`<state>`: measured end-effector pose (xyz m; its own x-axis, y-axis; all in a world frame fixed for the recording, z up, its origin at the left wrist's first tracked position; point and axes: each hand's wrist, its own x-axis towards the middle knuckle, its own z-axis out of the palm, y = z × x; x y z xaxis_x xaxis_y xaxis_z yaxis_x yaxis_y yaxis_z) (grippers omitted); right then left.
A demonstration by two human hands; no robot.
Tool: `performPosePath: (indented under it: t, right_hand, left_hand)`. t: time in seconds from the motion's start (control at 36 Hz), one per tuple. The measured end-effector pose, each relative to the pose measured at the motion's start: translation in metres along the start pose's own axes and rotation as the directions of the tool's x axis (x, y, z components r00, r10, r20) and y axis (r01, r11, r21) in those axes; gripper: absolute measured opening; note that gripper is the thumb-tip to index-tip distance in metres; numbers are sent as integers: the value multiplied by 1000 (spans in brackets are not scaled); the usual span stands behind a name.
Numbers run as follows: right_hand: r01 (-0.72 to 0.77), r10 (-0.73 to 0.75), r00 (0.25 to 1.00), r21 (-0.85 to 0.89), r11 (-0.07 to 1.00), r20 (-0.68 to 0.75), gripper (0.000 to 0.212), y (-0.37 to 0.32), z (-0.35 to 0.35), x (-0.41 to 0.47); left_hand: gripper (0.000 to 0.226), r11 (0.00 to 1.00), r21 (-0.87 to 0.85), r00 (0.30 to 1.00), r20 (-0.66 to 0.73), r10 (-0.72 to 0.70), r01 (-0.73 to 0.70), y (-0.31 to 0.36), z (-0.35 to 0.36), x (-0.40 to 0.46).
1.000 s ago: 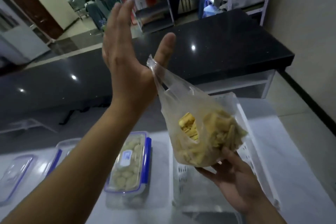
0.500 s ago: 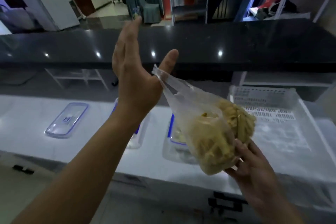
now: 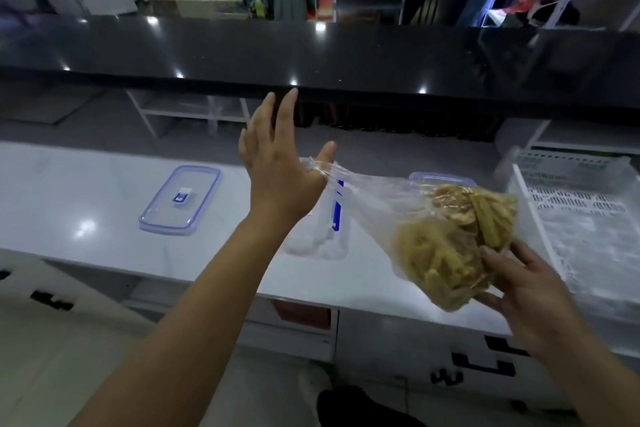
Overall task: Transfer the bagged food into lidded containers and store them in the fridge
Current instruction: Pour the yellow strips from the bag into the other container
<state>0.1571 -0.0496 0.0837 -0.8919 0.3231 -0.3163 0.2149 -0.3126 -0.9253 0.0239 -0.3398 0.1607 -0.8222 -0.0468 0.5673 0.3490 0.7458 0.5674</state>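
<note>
— How is the left hand held?

— It is raised with the fingers spread wide and straight. The neck of the clear plastic bag is hooked in the crook between thumb and forefinger, so the bag is hung from the hand rather than clenched.

— And the right hand?

— It is opened beneath the bag's full end, palm up, with the fingertips pressed against the plastic. The bag is cradled, not gripped tightly.

— Where is the bag?

— It is stretched between the two hands, held in the air above the white counter, with pale yellow food pieces bunched at the lower end.

— What is hard to make out?

— An open clear container with blue clips is largely covered by the left wrist and the bag's neck; its contents cannot be told. A second blue-rimmed container is seen only as an edge behind the bag. A blue-rimmed lid is laid flat to the left. The white slotted basket is cut off at the right edge.
</note>
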Motion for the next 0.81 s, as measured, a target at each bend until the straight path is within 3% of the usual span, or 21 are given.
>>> performPosePath:
  t: [0.11,0.25,0.5,0.67,0.81]
  right_hand:
    - [43,-43,999,-48,998,0,44,-3,28,44]
    - [58,-58,998,-141,988,2,36,9,54,99]
    - [184,-198,980,-340,922,-7,41,16,84,161]
    - [253,-272,962,-352,901,-4,36,11,109,181]
    - [298,-293,953,-424,855,79,35,12,136,184]
  left_hand:
    - [77,995,22,994,40,-99,98,-45,26,17]
    - [73,974,91,967,130,-218,207,-96,57,33]
    - [69,939,142,905,254,-342,314,-158,98,49]
    - [70,934,138,897,262,-356,330,-181,114,54]
    - [65,856,124,822,242,-516,501,-200,113,53]
